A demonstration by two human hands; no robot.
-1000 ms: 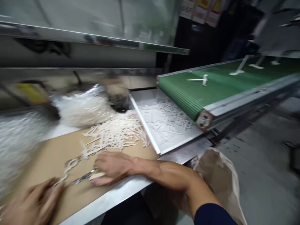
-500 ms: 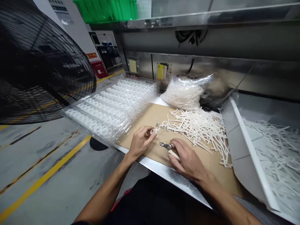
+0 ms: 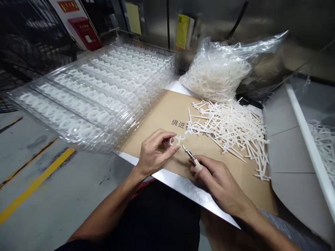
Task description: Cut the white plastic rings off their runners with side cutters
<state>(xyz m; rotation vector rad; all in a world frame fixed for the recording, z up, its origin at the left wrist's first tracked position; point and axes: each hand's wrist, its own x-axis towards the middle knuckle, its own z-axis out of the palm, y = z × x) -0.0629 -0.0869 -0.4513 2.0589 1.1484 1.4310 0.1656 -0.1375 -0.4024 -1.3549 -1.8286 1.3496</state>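
Note:
Between the thumb and fingers of my left hand is a white plastic ring, held up over the brown cardboard. My right hand is closed around the pale handles of a pair of side cutters. Their metal jaws point up and left, just below and right of the ring, apart from it. Whether the jaws are parted is hard to make out. Right behind the ring, small white curved pieces lie at the near left edge of a pile of white plastic sprues.
At left, stacked clear plastic trays hold rows of white rings. A clear bag full of white pieces stands behind the pile. To the right is a white bin with more pieces inside. A metal wall closes off the back.
The view has tipped down and come closer. My right hand has turned the side cutters so their jaws point more upward, nearer the ring. My left hand keeps its pinch on the ring.

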